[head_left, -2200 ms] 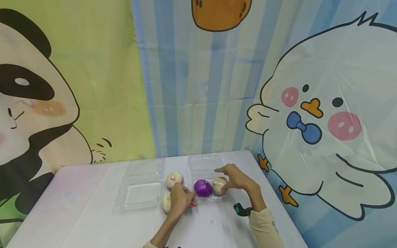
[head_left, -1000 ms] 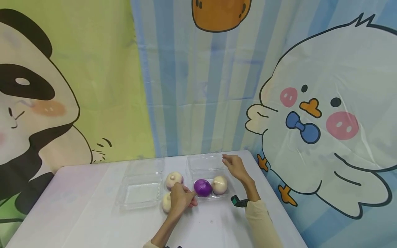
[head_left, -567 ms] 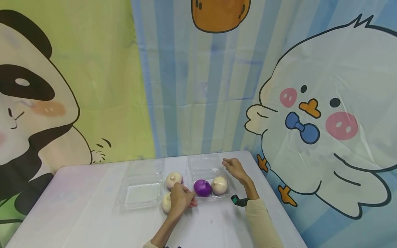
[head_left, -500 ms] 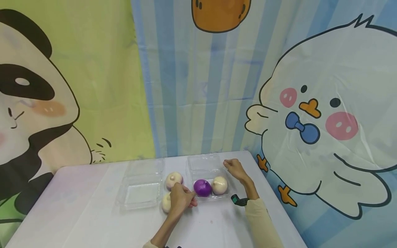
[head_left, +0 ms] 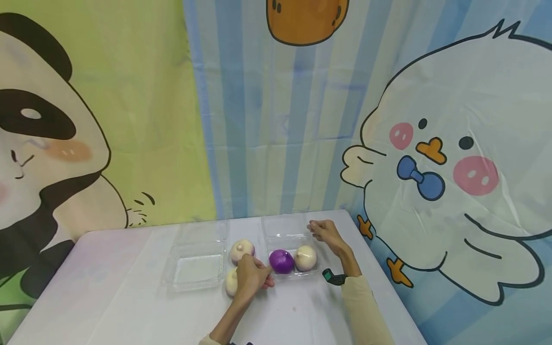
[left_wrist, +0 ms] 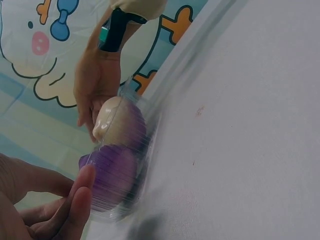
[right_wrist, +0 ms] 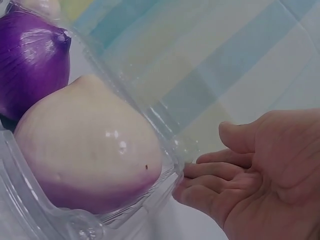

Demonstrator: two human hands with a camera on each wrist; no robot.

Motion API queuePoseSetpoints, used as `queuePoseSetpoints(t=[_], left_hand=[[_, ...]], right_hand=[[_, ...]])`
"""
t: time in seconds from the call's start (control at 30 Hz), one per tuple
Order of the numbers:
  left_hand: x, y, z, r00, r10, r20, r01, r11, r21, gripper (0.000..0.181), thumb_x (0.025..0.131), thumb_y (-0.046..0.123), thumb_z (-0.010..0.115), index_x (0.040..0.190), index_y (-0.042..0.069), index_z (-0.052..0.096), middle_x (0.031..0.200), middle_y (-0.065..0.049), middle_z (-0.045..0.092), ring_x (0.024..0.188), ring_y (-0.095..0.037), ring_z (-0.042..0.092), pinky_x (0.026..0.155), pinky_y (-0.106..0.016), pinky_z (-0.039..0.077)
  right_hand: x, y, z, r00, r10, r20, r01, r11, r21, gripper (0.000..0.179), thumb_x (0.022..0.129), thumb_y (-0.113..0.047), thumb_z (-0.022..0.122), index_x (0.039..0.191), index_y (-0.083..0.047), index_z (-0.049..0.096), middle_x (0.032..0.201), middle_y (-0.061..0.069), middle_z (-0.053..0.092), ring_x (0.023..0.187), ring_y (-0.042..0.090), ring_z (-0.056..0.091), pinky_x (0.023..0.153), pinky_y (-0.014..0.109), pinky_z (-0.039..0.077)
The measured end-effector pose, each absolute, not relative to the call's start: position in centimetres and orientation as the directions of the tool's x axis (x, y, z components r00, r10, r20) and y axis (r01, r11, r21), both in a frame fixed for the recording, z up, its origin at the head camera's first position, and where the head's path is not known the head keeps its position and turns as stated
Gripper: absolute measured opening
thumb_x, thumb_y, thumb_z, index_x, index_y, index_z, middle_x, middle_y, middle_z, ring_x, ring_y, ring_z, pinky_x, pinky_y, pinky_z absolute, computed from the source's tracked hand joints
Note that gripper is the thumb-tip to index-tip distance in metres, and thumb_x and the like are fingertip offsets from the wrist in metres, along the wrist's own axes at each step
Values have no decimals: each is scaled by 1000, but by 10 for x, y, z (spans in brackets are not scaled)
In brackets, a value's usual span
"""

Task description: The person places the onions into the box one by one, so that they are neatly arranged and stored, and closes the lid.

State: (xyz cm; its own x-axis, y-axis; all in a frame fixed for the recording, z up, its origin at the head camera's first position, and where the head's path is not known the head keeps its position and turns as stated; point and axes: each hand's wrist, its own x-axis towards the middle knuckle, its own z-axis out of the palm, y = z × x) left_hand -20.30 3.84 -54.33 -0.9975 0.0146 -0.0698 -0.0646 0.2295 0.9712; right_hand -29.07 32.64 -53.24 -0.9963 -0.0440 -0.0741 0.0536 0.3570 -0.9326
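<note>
A purple onion (head_left: 281, 261) and a white turnip with a purple base (right_wrist: 90, 145) lie side by side in the right-hand clear plastic clamshell box (head_left: 297, 276), its lid (head_left: 284, 225) folded back. My left hand (head_left: 253, 275) pinches that box's rim at the near left corner, beside the onion, as the left wrist view (left_wrist: 55, 205) shows. At the box's right side is my right hand (head_left: 327, 235), near the lid's hinge; in the right wrist view its loosely bent fingers (right_wrist: 210, 187) reach the box's edge and hold nothing.
Two more pale turnips, one farther back (head_left: 242, 250) and one nearer (head_left: 231, 281) partly behind my left hand, sit between the boxes. A second clear clamshell box (head_left: 172, 273) stands unfolded on the left of the white table (head_left: 129, 306). A printed curtain (head_left: 258, 120) hangs behind.
My right hand has let go of the turnip in the box and moved back to beside the lid, lately shifting slightly left. The left hand has stayed in place.
</note>
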Motion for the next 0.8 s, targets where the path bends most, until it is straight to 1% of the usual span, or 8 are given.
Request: queuePoseSetpoints(t=[0.17, 0.4, 0.6, 0.7, 0.8], left_hand=[[-203, 38, -543, -997, 14, -70, -65, 226, 972, 16, 90, -4, 81, 85, -9, 67, 55, -13, 71, 43, -18, 71, 45, -33, 63], [-203, 38, -543, -998, 14, -69, -64, 229, 971, 15, 90, -4, 81, 84, -9, 68, 55, -13, 71, 43, -18, 71, 45, -33, 63], [-202, 38, -542, -998, 7, -69, -65, 222, 973, 15, 89, -4, 81, 86, -9, 67, 54, -13, 71, 43, -18, 71, 44, -34, 63], [-203, 38, -542, -997, 6, -71, -68, 219, 973, 16, 90, -4, 81, 86, -9, 67, 54, -14, 71, 43, -18, 71, 44, -34, 63], [-203, 39, -542, -997, 4, -74, -71, 219, 973, 16, 90, -4, 82, 85, -9, 67, 54, -13, 71, 43, -18, 71, 44, -34, 63]], right_hand=[[-291, 327, -528, -996, -48, -75, 54, 337, -940, 50, 118, -18, 49, 155, 15, 47, 156, 33, 56, 147, 53, 54, 122, 60, 47], [-290, 332, -525, -996, -69, -62, 38, 300, -953, 49, 118, -14, 47, 156, 16, 44, 158, 36, 53, 147, 55, 52, 123, 61, 45], [-287, 335, -520, -995, -86, -42, 16, 285, -958, 47, 118, -15, 46, 156, 13, 47, 158, 32, 55, 150, 53, 50, 123, 58, 44], [-287, 337, -518, -996, -78, -37, 14, 282, -959, 46, 118, -15, 48, 155, 11, 50, 157, 29, 57, 150, 51, 52, 122, 56, 46], [-287, 338, -517, -997, -76, -34, 10, 295, -955, 46, 118, -18, 49, 154, 10, 52, 156, 28, 58, 149, 50, 54, 121, 56, 47]])
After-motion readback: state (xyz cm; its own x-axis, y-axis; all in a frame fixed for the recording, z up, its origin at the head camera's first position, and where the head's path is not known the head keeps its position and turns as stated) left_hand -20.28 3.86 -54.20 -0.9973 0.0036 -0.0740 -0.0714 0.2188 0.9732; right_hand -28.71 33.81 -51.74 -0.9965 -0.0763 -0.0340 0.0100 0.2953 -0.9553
